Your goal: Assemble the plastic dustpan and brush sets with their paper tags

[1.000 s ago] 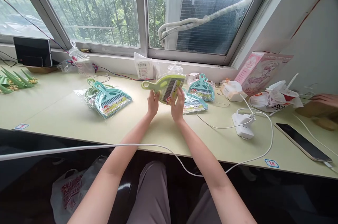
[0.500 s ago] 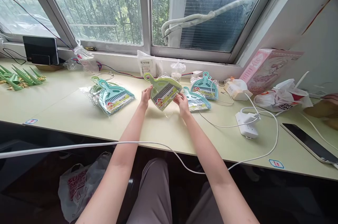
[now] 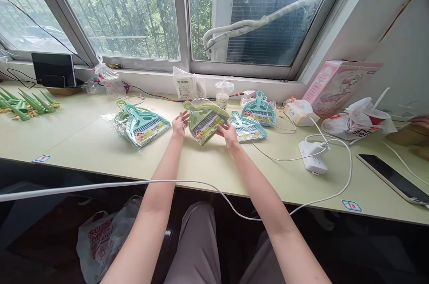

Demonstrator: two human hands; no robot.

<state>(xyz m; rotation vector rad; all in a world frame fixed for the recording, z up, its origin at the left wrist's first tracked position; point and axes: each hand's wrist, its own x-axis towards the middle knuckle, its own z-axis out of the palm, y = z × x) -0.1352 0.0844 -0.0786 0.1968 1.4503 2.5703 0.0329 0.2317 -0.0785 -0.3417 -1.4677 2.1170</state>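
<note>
One green dustpan [image 3: 204, 116] is between the two hands, in front of the wearer, over the middle of the counter [image 3: 201, 165]. The right hand [image 3: 229, 134] grips its lower right edge, thumb and fingers pinching the wrapped rim. The left hand [image 3: 179, 125] is at the opposite side, fingers part-curled by the handle; contact there cannot be made out. Whether the bottom corner touches the counter is also unclear.

Step in hand, as judged: positioning this one piece. Next move probably calls for a firm left-side hold near the handle and a level tilt; the slick wrapper could slip.

Appearance: tilted, handle up and to the left, broad edge down and to the right. Grey brush [image 3: 204, 122] nested in the pan; printed label [image 3: 209, 128], yellow with a red patch, across the lower part. Clear plastic wrapper [image 3: 212, 104] glossy, crinkled.

Nearby: pile [image 3: 145, 124] to the left, blue on top, green showing behind; two blue dustpans [image 3: 251, 129] to the right.
</note>
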